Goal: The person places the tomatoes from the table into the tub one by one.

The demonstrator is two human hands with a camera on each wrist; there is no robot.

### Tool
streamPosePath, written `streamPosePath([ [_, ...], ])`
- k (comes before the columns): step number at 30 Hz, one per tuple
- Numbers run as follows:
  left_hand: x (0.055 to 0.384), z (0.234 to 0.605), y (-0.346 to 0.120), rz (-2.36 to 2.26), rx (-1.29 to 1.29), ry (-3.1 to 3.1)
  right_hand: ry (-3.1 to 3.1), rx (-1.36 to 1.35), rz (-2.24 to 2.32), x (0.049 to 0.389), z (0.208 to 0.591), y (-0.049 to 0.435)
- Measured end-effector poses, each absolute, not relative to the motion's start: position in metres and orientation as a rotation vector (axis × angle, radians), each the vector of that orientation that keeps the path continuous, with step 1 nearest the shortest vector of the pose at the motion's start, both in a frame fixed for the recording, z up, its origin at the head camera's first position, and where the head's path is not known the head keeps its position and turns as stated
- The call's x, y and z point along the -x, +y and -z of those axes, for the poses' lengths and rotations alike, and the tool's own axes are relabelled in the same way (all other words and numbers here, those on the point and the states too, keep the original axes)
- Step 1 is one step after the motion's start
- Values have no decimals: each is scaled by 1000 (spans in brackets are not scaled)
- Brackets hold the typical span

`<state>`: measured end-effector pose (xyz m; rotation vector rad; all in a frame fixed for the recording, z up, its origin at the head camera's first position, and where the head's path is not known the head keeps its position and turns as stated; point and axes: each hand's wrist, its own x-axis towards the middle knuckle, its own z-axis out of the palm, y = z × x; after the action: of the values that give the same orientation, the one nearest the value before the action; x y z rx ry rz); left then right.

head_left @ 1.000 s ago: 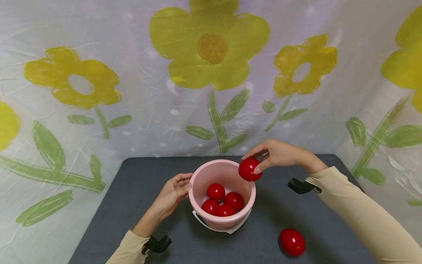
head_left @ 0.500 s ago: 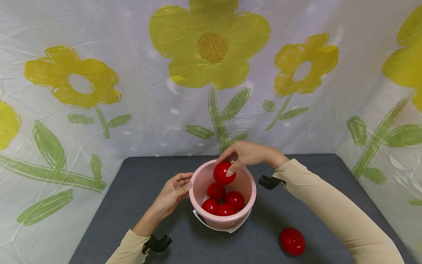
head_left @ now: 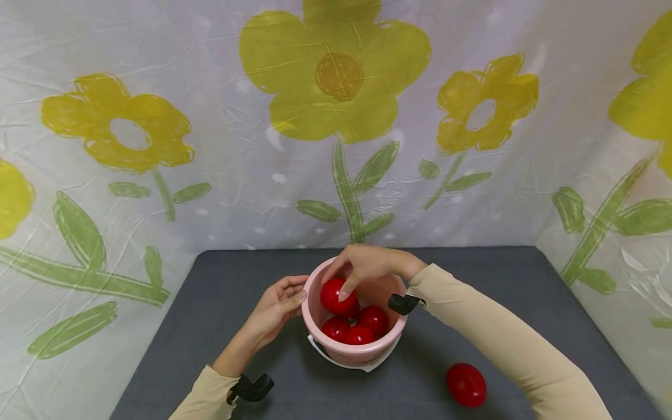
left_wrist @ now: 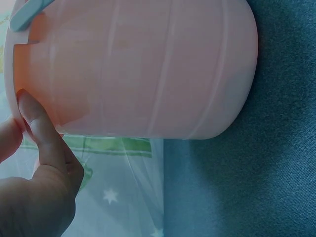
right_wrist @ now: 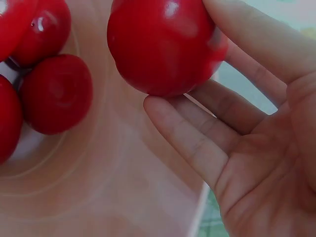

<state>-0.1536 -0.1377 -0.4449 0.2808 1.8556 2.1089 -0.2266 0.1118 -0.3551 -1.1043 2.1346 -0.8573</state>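
Observation:
A pink bucket [head_left: 352,352] stands on the dark table, its white handle [head_left: 364,367] hanging down at the front. My left hand [head_left: 275,306] grips its rim from the left; the left wrist view has the fingers at the rim of the bucket wall [left_wrist: 138,69]. Inside the bucket, my right hand [head_left: 370,261] holds a glossy red tomato [head_left: 333,298] above the others. The right wrist view shows thumb and fingers about this tomato [right_wrist: 163,49], near the bucket's inner wall. Several more tomatoes [head_left: 373,319] lie at the bottom, one partly hidden behind the held one.
One more tomato [head_left: 466,385] lies on the dark grey tabletop [head_left: 252,262], right of the bucket near the front. A white curtain [head_left: 236,204] with yellow flowers hangs behind the table and along its sides. Black wrist mounts [head_left: 254,388] sit on both forearms.
My right hand has carried the tomato leftward from over the bucket's right rim and lowered it inside. The left hand, the bucket and the tomato on the table stay put.

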Motion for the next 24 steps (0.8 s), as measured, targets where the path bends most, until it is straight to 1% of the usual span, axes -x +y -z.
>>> streamPosePath([
  [11,153,446,-137,-2108,-271,1855,2074,1007,907,222,365,101],
  [24,153,446,-138,-2114,-280,1856,2131,1069,900,223,356,107],
])
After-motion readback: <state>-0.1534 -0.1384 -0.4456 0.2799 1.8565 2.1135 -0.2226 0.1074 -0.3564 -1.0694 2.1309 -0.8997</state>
